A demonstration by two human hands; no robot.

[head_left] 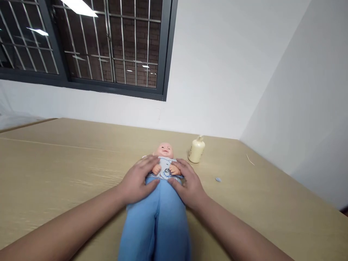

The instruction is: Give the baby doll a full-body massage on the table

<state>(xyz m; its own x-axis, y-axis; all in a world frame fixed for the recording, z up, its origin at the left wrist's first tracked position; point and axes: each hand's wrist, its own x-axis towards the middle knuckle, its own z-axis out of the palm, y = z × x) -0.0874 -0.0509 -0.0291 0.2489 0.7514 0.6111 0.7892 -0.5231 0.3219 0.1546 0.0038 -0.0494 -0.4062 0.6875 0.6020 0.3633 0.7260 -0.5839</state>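
A baby doll (165,150) lies face up on the table, its head toward the wall. It wears a white printed top (164,165) and long blue trousers (159,217) that run out of view at the bottom. My left hand (140,179) is closed round one side of the doll's body, fingers over its arm and thumb on the waistband. On the other side my right hand (189,183) grips in the same way, its thumb on the trousers. Between them both small doll hands show on the belly.
A cream pump bottle (197,150) stands right of the doll's head. Farther right are a small blue piece (218,179) and a thin pale strip (250,159) on the wooden table (67,170). White walls and a barred window (114,43) bound the back.
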